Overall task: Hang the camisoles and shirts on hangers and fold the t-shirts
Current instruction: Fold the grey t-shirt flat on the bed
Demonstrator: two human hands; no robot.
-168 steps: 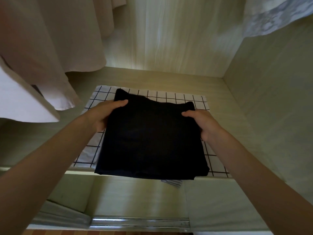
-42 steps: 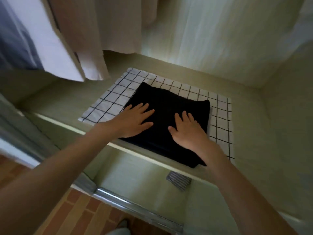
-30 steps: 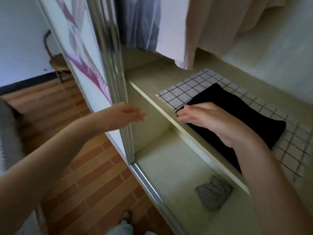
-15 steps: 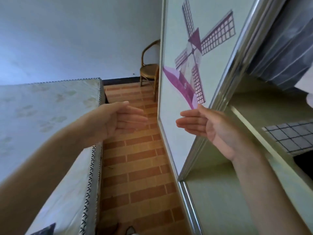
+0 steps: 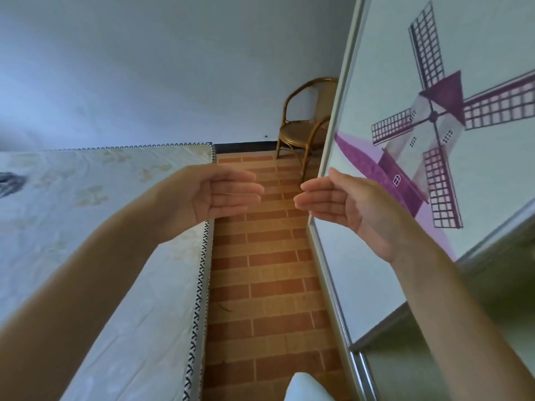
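Soft, cool daylight fills the room, brightest on the wall (image 5: 144, 68) at the upper left, which washes out to pale blue. The brick floor (image 5: 260, 270) carries a warm orange glow mid-frame. Shadows are faint. Wide-angle distortion bends the door (image 5: 434, 82) frame and tilts the bed (image 5: 101, 227) edge. Focus is fairly sharp, with slight softness on the forearms near the bottom corners.

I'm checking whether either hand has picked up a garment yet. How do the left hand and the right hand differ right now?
The left hand is held over the edge of the bed, while the right hand is held in front of the wardrobe door with the windmill picture. The left hand's fingers point right; the right hand's point left, so the fingertips face each other across a gap. Both are open, fingers straight, holding nothing.
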